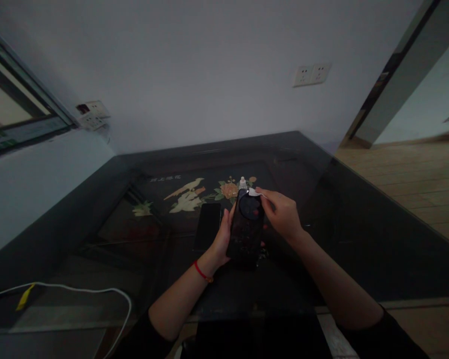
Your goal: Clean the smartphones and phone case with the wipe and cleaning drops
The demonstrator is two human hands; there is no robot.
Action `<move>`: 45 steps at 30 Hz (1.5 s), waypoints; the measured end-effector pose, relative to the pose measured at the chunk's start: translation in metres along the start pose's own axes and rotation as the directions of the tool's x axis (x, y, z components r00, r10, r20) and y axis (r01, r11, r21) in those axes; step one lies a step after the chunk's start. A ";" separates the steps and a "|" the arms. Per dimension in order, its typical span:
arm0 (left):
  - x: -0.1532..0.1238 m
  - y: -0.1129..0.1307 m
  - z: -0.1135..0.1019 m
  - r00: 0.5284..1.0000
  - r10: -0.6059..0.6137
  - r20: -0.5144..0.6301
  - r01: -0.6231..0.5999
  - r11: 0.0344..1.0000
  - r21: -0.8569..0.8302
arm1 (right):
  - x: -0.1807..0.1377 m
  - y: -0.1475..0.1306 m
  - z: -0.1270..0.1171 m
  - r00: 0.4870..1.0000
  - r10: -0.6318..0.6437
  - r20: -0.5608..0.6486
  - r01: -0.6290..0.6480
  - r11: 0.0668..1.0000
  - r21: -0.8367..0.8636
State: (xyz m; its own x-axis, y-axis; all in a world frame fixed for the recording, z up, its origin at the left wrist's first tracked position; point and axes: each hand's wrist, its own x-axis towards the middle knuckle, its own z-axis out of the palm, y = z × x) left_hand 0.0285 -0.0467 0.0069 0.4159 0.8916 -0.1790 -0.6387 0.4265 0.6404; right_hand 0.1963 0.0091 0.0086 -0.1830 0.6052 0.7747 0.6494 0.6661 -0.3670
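Note:
A dark smartphone (244, 234) with a large round camera ring is held up in my left hand (221, 239), back side toward me. The fingers of that hand wrap around its left edge and underside. My right hand (282, 212) pinches a small white cloth or wipe (255, 193) against the phone's top right corner. Just beyond the phone stands a small white-capped bottle (243, 183), its lower part hidden. Another dark flat device (208, 225), like a second phone, lies on the table left of my left hand.
The dark glossy table (134, 269) carries a bird and flower design (187, 197). A white cable (82, 289) with a yellow tag (24, 297) crosses its near left corner. Wall sockets (312, 75) sit above the table, and a window (15, 94) is at left.

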 end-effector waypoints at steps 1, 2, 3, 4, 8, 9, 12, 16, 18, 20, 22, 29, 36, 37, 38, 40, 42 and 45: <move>0.000 -0.001 0.000 1.000 -0.019 -0.005 0.019 1.000 0.004 | -0.001 -0.001 0.000 1.000 -0.007 0.014 0.007 1.000 0.005; 0.001 -0.001 -0.001 0.999 -0.039 -0.007 0.039 0.999 0.010 | -0.001 -0.003 0.001 0.999 -0.022 0.031 0.022 1.000 0.017; 0.001 -0.002 -0.001 0.999 -0.052 -0.005 0.052 0.998 0.019 | -0.002 -0.004 0.001 0.998 -0.047 0.049 0.046 0.998 0.032; 0.002 -0.003 -0.001 0.999 -0.054 0.000 0.054 0.998 0.028 | -0.002 -0.006 0.001 0.995 -0.078 0.064 0.076 0.996 0.044; 0.004 -0.001 -0.001 1.000 -0.021 -0.008 0.021 0.999 0.025 | -0.003 -0.011 0.002 0.969 -0.224 0.105 0.222 0.974 0.037; 0.004 0.000 -0.001 0.999 -0.030 -0.023 0.030 0.999 0.018 | -0.002 -0.012 0.003 0.957 -0.263 0.120 0.261 0.965 0.027; 0.005 0.003 -0.002 0.994 -0.080 -0.074 0.079 0.997 -0.019 | -0.002 -0.018 0.004 0.919 -0.355 0.173 0.356 0.934 0.029; 0.007 0.006 -0.009 0.982 -0.137 -0.129 0.125 0.987 -0.101 | -0.004 -0.026 0.007 0.874 -0.441 0.202 0.433 0.897 0.085; 0.008 0.008 -0.014 0.974 -0.160 -0.160 0.139 0.981 -0.137 | -0.006 -0.030 0.008 0.845 -0.485 0.226 0.471 0.875 0.116; 0.009 0.010 -0.017 0.971 -0.147 -0.189 0.116 0.979 -0.168 | -0.009 -0.033 0.009 0.810 -0.529 0.252 0.508 0.848 0.149; 0.011 0.014 -0.019 0.974 -0.101 -0.205 0.064 0.982 -0.179 | -0.011 -0.036 0.010 0.776 -0.568 0.274 0.538 0.823 0.179; 0.014 0.025 -0.010 0.979 -0.030 -0.203 -0.008 0.983 -0.182 | -0.015 -0.045 0.011 0.694 -0.665 0.277 0.616 0.747 0.249; 0.016 0.029 -0.019 0.987 0.000 -0.162 -0.038 0.972 -0.232 | -0.007 -0.032 -0.002 0.749 -0.629 0.208 0.591 0.776 0.222; 0.016 0.029 -0.021 0.988 0.018 -0.151 -0.054 0.969 -0.240 | -0.006 -0.029 -0.004 0.761 -0.621 0.187 0.586 0.782 0.213; 0.016 0.028 -0.022 0.989 0.033 -0.143 -0.068 0.967 -0.246 | -0.004 -0.027 -0.005 0.775 -0.611 0.163 0.580 0.789 0.202; 0.016 0.028 -0.022 0.987 0.051 -0.151 -0.089 0.962 -0.258 | -0.002 -0.022 -0.006 0.805 -0.580 0.125 0.555 0.810 0.188; 0.015 0.027 -0.020 0.981 0.040 -0.191 -0.092 0.959 -0.270 | -0.003 -0.018 -0.003 0.850 -0.514 0.111 0.492 0.852 0.178; 0.014 0.025 -0.016 0.974 -0.008 -0.228 -0.060 0.956 -0.287 | -0.005 -0.014 0.006 0.933 -0.341 0.110 0.325 0.935 0.141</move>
State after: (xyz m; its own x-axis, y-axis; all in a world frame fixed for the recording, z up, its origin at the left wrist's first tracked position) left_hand 0.0080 -0.0214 0.0081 0.2623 0.8995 -0.3495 -0.8211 0.3983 0.4089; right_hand 0.1842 -0.0008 0.0064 -0.4735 0.3854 0.7920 0.4433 0.8813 -0.1638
